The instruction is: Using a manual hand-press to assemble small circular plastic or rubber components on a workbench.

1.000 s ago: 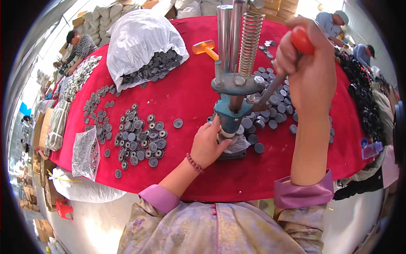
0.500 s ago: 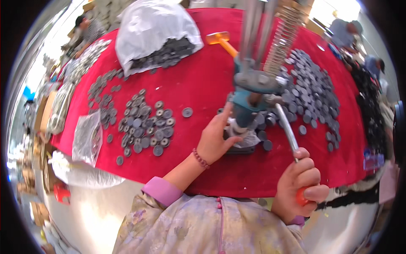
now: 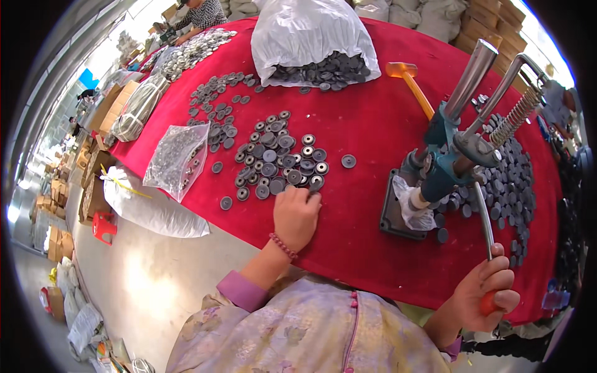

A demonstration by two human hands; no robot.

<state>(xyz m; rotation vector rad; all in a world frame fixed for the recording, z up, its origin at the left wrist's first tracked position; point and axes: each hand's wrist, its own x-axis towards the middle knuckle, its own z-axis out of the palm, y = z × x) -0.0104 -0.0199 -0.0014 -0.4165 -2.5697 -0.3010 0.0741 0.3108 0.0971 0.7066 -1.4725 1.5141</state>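
At the near edge of a pile of round grey button-like discs (image 3: 268,155), my left hand (image 3: 297,217) is closed, a dark disc (image 3: 316,184) pinched at its fingertips. Some discs in this pile show pale metal rings. My right hand (image 3: 484,292) grips the red handle end of a metal lever (image 3: 485,214). That lever belongs to a green hand press (image 3: 444,161) with a steel column and a coil spring. White plastic (image 3: 415,208) wraps the lower part of the press. Behind the press and to its right spreads a larger heap of grey discs (image 3: 513,177).
A white sack (image 3: 311,37) spilling dark discs lies at the back of the red-covered table (image 3: 348,248). An orange mallet (image 3: 411,84) rests behind the press. Left of the pile is a clear plastic bag (image 3: 177,158). A person (image 3: 202,15) works at the far left.
My left hand has left the press and moved left to the disc pile. My right hand still holds the lever. The view has turned, putting the press farther right.
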